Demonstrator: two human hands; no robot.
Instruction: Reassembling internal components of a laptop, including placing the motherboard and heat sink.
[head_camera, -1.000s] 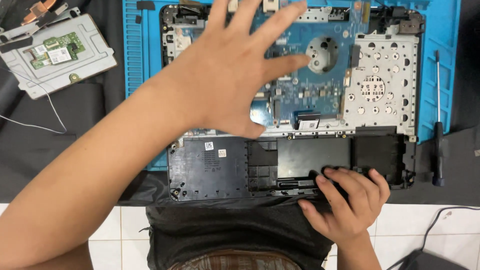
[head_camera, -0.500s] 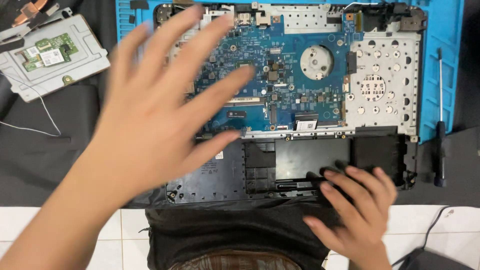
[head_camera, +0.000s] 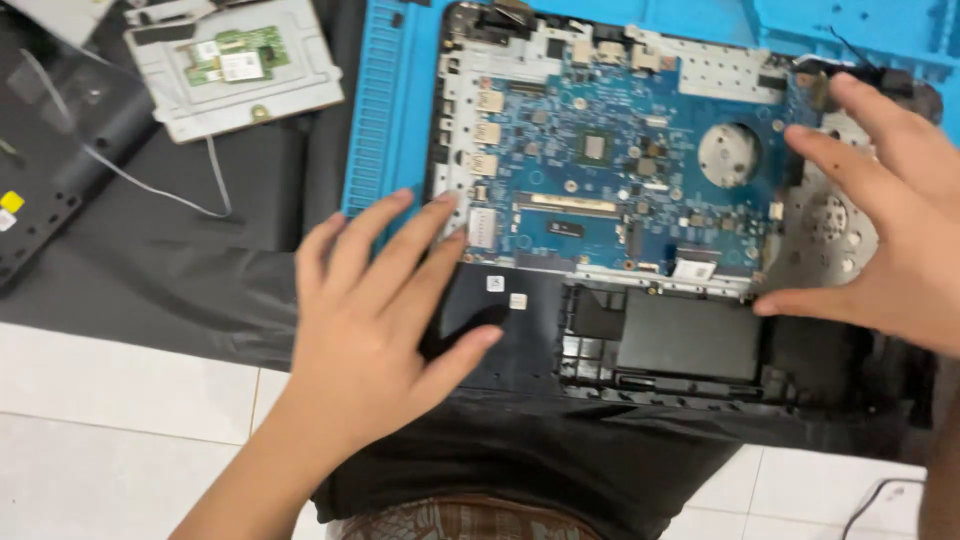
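An opened laptop base (head_camera: 690, 345) lies on a blue work mat (head_camera: 385, 110), its blue motherboard (head_camera: 600, 190) exposed with a round fan (head_camera: 728, 155) at the right. My left hand (head_camera: 375, 320) lies spread over the base's lower left corner, fingers apart, fingertips by the left edge of the board. My right hand (head_camera: 885, 215) is spread over the silver perforated plate (head_camera: 830, 225) at the right side, thumb touching the frame's lower edge. Neither hand holds anything.
A grey touchpad panel with a small green board (head_camera: 235, 65) lies at the upper left on a black cloth (head_camera: 170, 270), with a thin cable (head_camera: 150, 180) trailing from it. A dark cover (head_camera: 40, 180) sits at the far left. White tiles (head_camera: 120, 440) show below.
My left hand has drawn back from over the motherboard to the base's lower left corner. My right hand has gone from the front edge up to the right side. The view has shifted.
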